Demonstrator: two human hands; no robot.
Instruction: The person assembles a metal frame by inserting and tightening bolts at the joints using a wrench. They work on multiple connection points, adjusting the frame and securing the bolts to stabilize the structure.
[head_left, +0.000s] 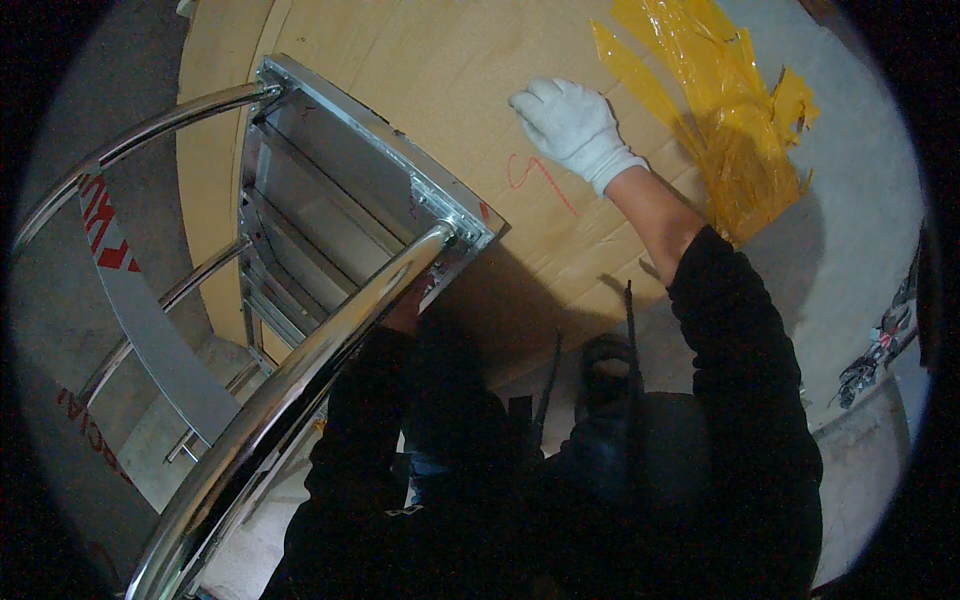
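Observation:
A steel frame (385,130) with inner cross ribs and polished curved tubes stands tilted at the left, on the cardboard. Behind the thick chrome tube (350,320), near the frame's lower corner, my left hand (405,315) shows only a bit of bare skin. Its fingers are hidden, so their grip cannot be made out. My right hand (568,125), in a white knitted glove, is over the brown cardboard (450,60), to the right of the frame. Its fingers are curled together, and nothing shows in them. A red handwritten mark (540,180) lies just below this hand.
Crumpled yellow tape or film (740,120) lies at the cardboard's right edge. Grey panels with red print (160,330) sit between the tubes at the left. Dark plastic wrapping (880,345) lies on the grey floor (850,200) at the right. A dark shoe (605,365) is near the lower middle.

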